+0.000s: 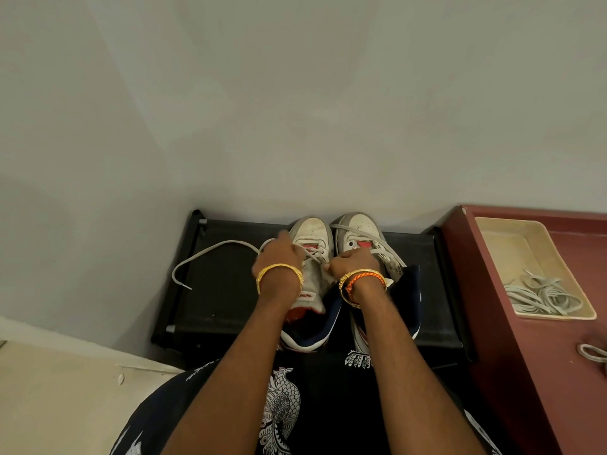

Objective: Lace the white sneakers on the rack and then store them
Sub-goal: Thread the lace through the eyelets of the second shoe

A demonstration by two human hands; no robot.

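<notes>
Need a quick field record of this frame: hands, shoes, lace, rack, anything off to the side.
left hand: on the left sneaker, holds its lace
right hand: fingers curled, pinches lace at the same sneaker's eyelets
lace: loose end trails left across the rack
right sneaker: beside the left one, toes toward the wall
rack: black, holds both sneakers
tray: cream, on red cabinet, holds spare laces

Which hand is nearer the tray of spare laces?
Right. The right hand works between the sneakers, closer to the tray on the red cabinet; the left hand is farther left.
</notes>
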